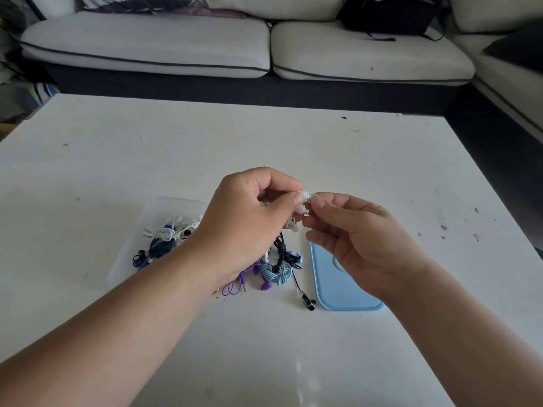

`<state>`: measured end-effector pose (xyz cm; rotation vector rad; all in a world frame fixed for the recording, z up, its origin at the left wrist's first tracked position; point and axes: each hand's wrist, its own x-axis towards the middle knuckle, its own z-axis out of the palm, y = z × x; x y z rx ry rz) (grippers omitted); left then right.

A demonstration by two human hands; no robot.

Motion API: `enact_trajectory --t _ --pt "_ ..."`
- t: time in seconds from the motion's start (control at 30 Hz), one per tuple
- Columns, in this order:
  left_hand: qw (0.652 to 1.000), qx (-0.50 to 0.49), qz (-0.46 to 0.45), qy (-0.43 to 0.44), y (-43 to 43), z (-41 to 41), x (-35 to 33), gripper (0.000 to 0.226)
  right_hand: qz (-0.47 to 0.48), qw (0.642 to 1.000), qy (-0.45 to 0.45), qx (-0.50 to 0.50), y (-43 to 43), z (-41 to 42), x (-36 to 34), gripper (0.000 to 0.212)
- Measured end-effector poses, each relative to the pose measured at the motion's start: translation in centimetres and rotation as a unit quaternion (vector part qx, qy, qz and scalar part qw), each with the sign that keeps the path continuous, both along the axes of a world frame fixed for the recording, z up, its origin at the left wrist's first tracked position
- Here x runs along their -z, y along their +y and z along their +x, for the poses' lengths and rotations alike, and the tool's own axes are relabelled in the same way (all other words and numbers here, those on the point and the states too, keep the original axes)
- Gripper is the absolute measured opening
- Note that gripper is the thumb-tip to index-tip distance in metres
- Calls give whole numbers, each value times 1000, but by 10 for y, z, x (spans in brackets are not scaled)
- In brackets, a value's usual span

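Thing in hand: white earphone bundle (pixel 303 199), held in the air above the table (pixel 264 136), between the two hands and over the loose pile of cords
Its axis: only a short part shows; that part runs steeply up and down in view, upper end leaning toward the right hand, lower end tucked under the left palm; which end is the plug, cannot tell
Left hand (pixel 249 221): back of hand up, wrist bent, forearm coming in from lower left; fingers (pixel 289 201) curled round the bundle, thumb pressed on its top
Right hand (pixel 361 242): palm turned toward the left hand, forearm from lower right; thumb and forefinger pinch the bundle's upper end, the other fingers loosely curled below and holding nothing
Hands: fingertips nearly meeting at the bundle
Pile on table: purple cord (pixel 246 274), light blue coil (pixel 277 276), black earphone (pixel 305 299) trailing toward the near edge
Clear box (pixel 126 259): left of the pile; white and navy cords inside
Blue lid (pixel 332 292): flat on the table, just right of the pile, partly under the right hand
Behind: pale sofa (pixel 147 48); black bag (pixel 388 16) on it
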<state>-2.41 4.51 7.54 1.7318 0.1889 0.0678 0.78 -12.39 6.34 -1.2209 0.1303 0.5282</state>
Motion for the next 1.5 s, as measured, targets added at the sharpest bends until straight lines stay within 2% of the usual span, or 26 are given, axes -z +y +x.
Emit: enact_trajectory --t 0.43,0.8,0.9,1.23,1.37,1.5 --pt "998 -11 56 -36 0 0 2 5 -44 997 -58 20 6 -7 -1 9" --pt "995 -38 69 -63 -6 -2 5 3 -6 997 -34 75 16 -15 1 9" --pt "996 -37 50 -58 -6 -1 3 2 -6 996 -46 75 15 -15 -1 11" --pt "991 -14 -136 9 -9 -1 -1 6 52 999 -6 -4 2 3 5 18" --pt "989 -6 -148 13 -8 0 0 8 48 998 -19 -39 -1 2 8 21" --pt "989 -4 -144 24 -8 0 3 10 20 999 -39 -29 -2 3 11 20"
